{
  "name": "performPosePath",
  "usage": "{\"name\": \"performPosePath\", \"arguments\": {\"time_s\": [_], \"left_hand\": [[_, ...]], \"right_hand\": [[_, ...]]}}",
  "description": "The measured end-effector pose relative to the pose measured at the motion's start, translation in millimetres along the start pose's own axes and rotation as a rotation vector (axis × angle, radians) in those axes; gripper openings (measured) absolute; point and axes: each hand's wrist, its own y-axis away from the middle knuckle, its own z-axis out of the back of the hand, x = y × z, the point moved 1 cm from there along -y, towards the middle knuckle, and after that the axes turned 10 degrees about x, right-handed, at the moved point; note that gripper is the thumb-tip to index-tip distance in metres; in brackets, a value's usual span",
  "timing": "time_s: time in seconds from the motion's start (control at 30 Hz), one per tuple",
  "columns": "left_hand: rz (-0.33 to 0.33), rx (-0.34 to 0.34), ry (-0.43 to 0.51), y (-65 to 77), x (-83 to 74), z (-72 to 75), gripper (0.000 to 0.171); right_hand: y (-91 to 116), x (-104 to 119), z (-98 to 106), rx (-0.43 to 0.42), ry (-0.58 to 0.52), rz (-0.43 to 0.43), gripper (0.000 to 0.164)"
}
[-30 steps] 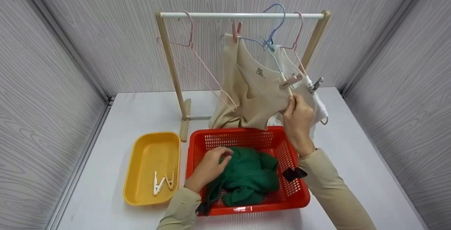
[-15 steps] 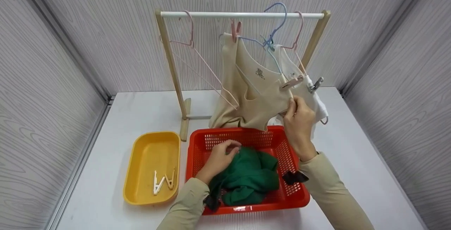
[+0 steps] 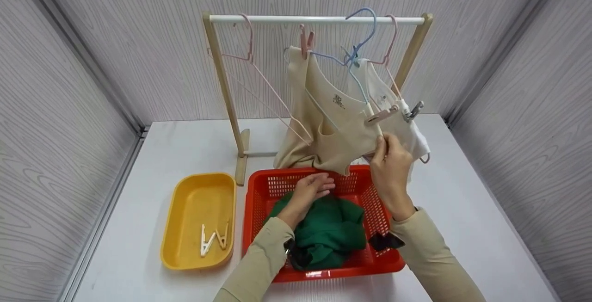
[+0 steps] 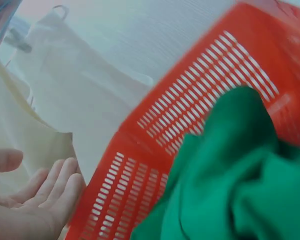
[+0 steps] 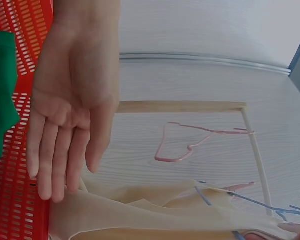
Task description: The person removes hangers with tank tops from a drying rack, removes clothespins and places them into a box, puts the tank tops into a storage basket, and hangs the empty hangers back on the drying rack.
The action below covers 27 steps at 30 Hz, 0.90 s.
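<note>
A beige sleeveless top (image 3: 347, 121) hangs on a blue hanger (image 3: 365, 38). Pink clothespins (image 3: 382, 114) clip its two shoulders. My right hand (image 3: 392, 168) pinches the top's edge just below the right-hand clip. Over the basket, my left hand (image 3: 311, 193) has its fingers extended beneath the top's lower edge and holds nothing; the right wrist view shows this left hand (image 5: 72, 115) palm up near the beige cloth. Under it, a crumpled green garment (image 3: 330, 232) lies inside the red basket (image 3: 323, 274).
Behind the beige top, a white garment (image 3: 407, 131) hangs on a pink hanger with a grey clip (image 3: 414, 111). Another pink hanger (image 3: 273, 87) hangs bare at left on the rack's white rod (image 3: 286, 18). Two pale clothespins (image 3: 207, 242) lie in a yellow tray (image 3: 199, 200) left of the basket.
My left hand has moved right and forward over the basket toward the top's lower edge, its fingers straightening. My right hand keeps its pinch; the top and blue hanger have shifted slightly left and down.
</note>
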Motion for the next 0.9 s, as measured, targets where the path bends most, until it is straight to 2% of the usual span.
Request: {"name": "performPosePath", "arguments": {"time_s": [0.17,0.47,0.63,0.73,0.9], "left_hand": [[0.049,-0.038,0.18,-13.9,-2.3,-4.0,0.04],[0.104,-0.044,0.506,-29.9,0.2,-1.8,0.047],[0.139,-0.081,0.6,-36.5,1.4,-2.0,0.048],[0.148,-0.151,0.643,-39.6,0.8,-2.4,0.046],[0.111,-0.261,0.663,-42.9,-2.4,-1.8,0.043]], "right_hand": [[3.7,0.1,0.5,0.0,-0.011,-0.002,0.015],[10.1,5.2,3.4,0.049,-0.034,-0.045,0.016],[13.5,4.7,4.1,0.044,-0.035,-0.045,0.015],[14.3,3.5,4.0,0.046,-0.032,-0.044,0.015],[15.0,0.0,5.5,0.052,-0.039,-0.064,0.017]]}}
